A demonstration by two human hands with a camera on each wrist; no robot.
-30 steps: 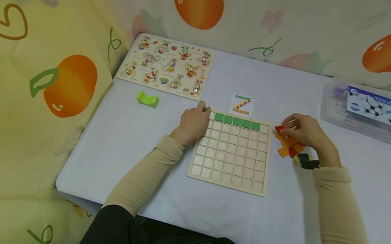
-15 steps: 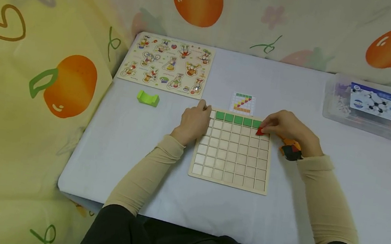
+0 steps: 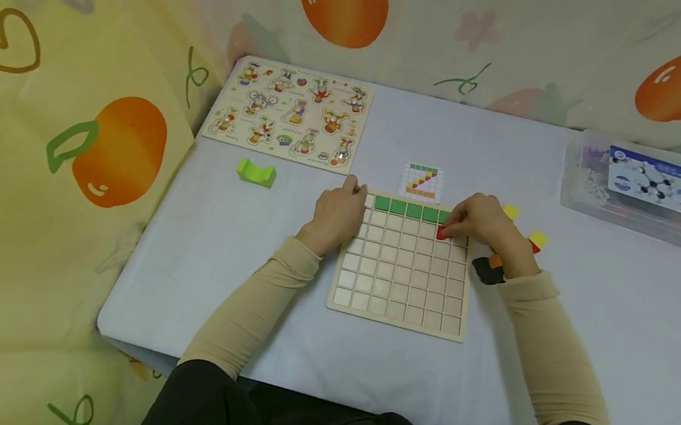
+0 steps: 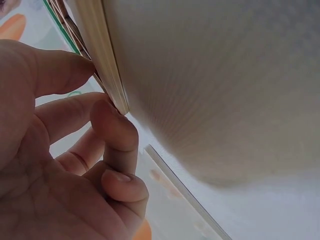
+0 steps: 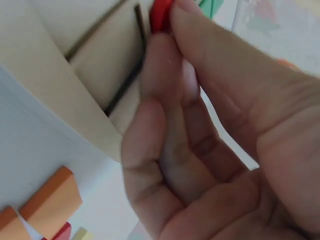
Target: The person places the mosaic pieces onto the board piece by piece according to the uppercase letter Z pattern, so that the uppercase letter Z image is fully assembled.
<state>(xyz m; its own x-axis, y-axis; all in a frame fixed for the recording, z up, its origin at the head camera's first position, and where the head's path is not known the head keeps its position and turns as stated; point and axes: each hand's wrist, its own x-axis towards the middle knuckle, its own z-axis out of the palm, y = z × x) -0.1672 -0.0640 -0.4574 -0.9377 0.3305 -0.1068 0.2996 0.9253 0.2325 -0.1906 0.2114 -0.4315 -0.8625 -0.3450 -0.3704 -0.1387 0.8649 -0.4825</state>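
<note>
A wooden grid board (image 3: 402, 266) lies in the middle of the table, with green square tiles (image 3: 414, 211) along its top row. My left hand (image 3: 339, 214) grips the board's upper left corner; in the left wrist view the thumb and bent fingers (image 4: 117, 132) meet at its edge. Between thumb and fingertips my right hand (image 3: 481, 223) pinches a red tile (image 3: 441, 233), held at a cell just below the right end of the green row. Only part of that red tile (image 5: 161, 15) shows in the right wrist view.
A small pattern card (image 3: 422, 182) lies behind the board. Loose tiles, among them a yellow one (image 3: 538, 238) and an orange one (image 5: 52, 202), lie right of it. Also here are a picture puzzle (image 3: 289, 114), a green block (image 3: 256, 172) and a clear plastic box (image 3: 585, 193).
My right hand has picked a red tile from the loose pile and carried it left onto the board, below the green row. My left hand has stayed at the board's corner.
</note>
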